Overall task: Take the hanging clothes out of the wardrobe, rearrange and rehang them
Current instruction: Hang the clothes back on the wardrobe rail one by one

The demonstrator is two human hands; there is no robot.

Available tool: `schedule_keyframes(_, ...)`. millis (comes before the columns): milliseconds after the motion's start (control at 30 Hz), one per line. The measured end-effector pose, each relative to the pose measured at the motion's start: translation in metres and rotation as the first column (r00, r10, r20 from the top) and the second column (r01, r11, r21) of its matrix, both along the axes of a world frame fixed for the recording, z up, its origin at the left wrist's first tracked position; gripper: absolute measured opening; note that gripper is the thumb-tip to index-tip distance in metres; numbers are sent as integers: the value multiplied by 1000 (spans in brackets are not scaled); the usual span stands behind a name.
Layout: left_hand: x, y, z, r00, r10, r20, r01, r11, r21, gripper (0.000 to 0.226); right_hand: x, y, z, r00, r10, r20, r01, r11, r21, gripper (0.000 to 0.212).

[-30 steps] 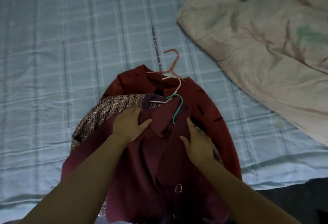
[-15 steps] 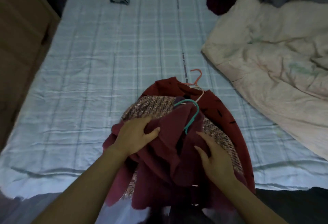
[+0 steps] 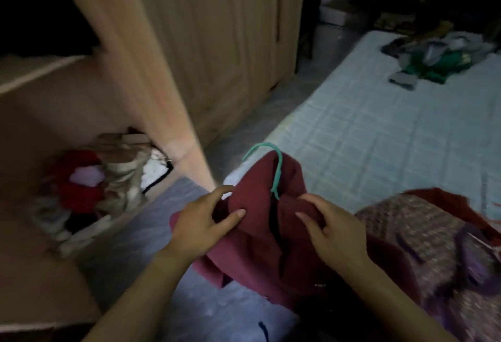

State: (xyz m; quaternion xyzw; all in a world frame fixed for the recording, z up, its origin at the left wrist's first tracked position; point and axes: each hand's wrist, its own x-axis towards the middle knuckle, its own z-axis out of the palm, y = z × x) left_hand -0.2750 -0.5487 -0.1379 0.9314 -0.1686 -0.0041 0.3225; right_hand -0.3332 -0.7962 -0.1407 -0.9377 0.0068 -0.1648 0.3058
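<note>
In the head view, you hold the maroon garment (image 3: 257,236) in the lower centre of the frame, over the near corner of the bed (image 3: 379,138). The hook of its teal hanger (image 3: 275,170) stands up above the collar. Your left hand (image 3: 203,225) pinches a fold at one shoulder between thumb and curled fingers. Your right hand (image 3: 334,233) is curled round the cloth at the other shoulder. A tweed garment (image 3: 423,236) lies on a dark red garment (image 3: 461,200) at the lower right, just beside your right wrist.

I judge that you are carrying this one piece to the wardrobe (image 3: 151,78), whose open compartment fills the left of the frame. Next you need one hand free to take the hook, so the garment drops straight before you lift it to the rail.

No rail shows, because the upper left interior is black. The hanger's arms are buried in cloth, so you cannot tell whether the garment sits square. The heap on the wardrobe floor (image 3: 89,187) is blurred, showing only red and pale fabric. The clothes pile (image 3: 439,62) at the upper right is too small to sort.
</note>
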Motion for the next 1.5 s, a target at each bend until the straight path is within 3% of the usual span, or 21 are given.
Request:
schedule_keyframes(67, 6, 48, 11, 996, 67, 67, -70, 997, 41, 62, 26, 44, 14, 997, 73, 31, -73, 997, 6, 38)
schedule_keyframes(233, 36, 146, 36, 943, 270, 193, -281, 959, 31, 53, 92, 138, 40, 980, 190, 55, -194, 978, 76, 32)
schedule_keyframes(467, 142, 262, 91, 840, 326, 435, -412, 903, 120, 54, 229, 265, 87, 920, 339, 199, -370, 917, 149, 25)
schedule_keyframes(633, 225, 358, 163, 721, 517, 462, -549, 832, -74, 36, 349, 370, 153, 756, 541, 369, -604, 793, 75, 36)
schedule_keyframes(733, 272, 419, 225, 646, 583, 493, -580, 795, -179, 30, 415, 441, 210, 682, 599, 419, -657, 754, -7, 45)
schedule_keyframes(833, 305, 461, 282, 585, 592, 554, -601, 776, -193, 25, 461, 489, 265, 604, 625, 495, -700, 713, -45, 41)
schedule_keyframes(1067, 379, 584, 425, 316, 641, 699, -586, 711, -388, 31, 549, 606, 409, 370, 675, 639, -761, 614, -208, 49)
schedule_keyframes(1133, 401, 625, 459, 264, 634, 727, -547, 719, -429, 34, 571, 630, 439, 333, 664, 670, -722, 636, -272, 51)
schedule_keyframes(1200, 425, 667, 491, 285, 614, 736, -452, 763, -461, 44, 593, 655, 465, 308, 599, 739, -649, 701, -297, 49)
schedule_keyframes(1300, 466, 719, 539, 316, 559, 767, -344, 821, -456, 48, 618, 699, 509, 290, 461, 839, -570, 787, -236, 42)
schedule_keyframes(1500, 541, 793, 613, 315, 501, 806, -267, 862, -432, 47, 665, 772, 590, 273, 352, 895, -522, 836, -170, 34)
